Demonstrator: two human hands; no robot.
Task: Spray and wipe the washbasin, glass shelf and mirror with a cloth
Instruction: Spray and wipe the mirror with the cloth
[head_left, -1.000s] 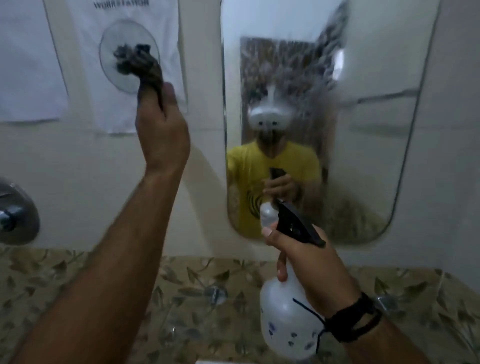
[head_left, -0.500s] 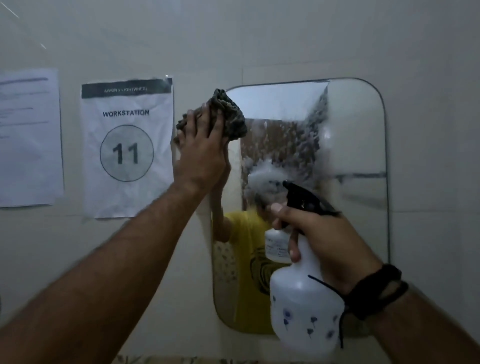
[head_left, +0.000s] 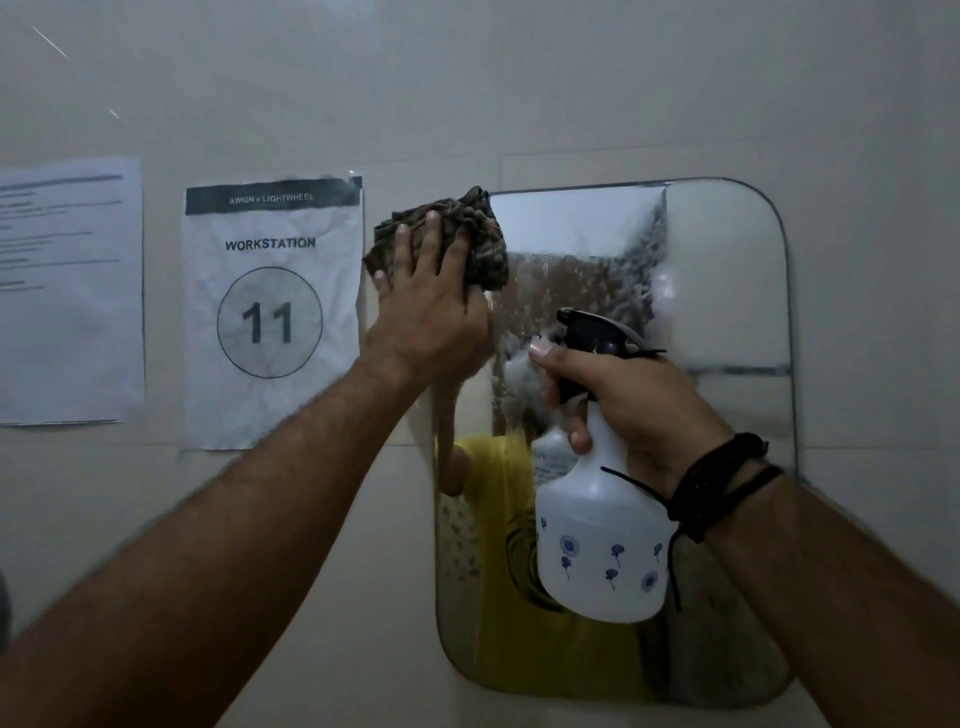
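A rounded wall mirror (head_left: 727, 291) fills the right half of the view, its upper middle streaked with spray droplets. My left hand (head_left: 431, 312) presses a dark crumpled cloth (head_left: 483, 239) flat against the mirror's top left corner. My right hand (head_left: 634, 410) grips the neck of a white spray bottle (head_left: 602, 551) with blue flower prints and a black trigger head, held upright in front of the mirror's middle. The washbasin and glass shelf are out of view.
Two paper sheets are taped to the tiled wall left of the mirror: a "WORKSTATION 11" sign (head_left: 270, 312) and a text sheet (head_left: 67, 291). The mirror reflects a person in a yellow shirt. A black cord wraps my right wrist.
The view tilted up from the counter to the wall. My left hand carried the cloth rightward from the sign onto the mirror's top left corner and flattened on it. The bottle stays in my right hand.
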